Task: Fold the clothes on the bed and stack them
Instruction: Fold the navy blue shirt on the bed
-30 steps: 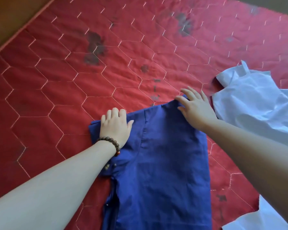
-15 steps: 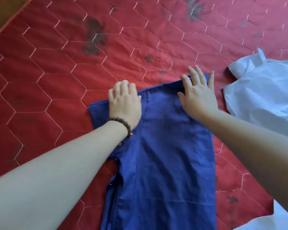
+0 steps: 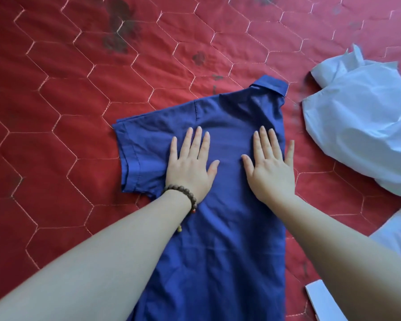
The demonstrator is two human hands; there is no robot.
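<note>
A blue short-sleeved shirt point(image 3: 227, 228) lies folded lengthwise on the red quilted bed point(image 3: 56, 112), collar at the far right, one sleeve sticking out to the left. My left hand point(image 3: 190, 165), with a bead bracelet on the wrist, presses flat on the shirt beside the sleeve. Flat on the shirt's right part near its folded edge rests my right hand point(image 3: 270, 167), fingers spread and straight. A crumpled white garment point(image 3: 361, 135) lies on the bed to the right of the shirt.
More white cloth point(image 3: 394, 235) shows at the right edge beyond my right forearm, and a white strip point(image 3: 317, 297) lies at the lower right. Dark stains point(image 3: 118, 31) mark the quilt at the far side.
Both hands have slid down from the shirt's top edge toward me, to its chest area, and now lie flat with fingers spread. The collar and sleeve are now uncovered.
</note>
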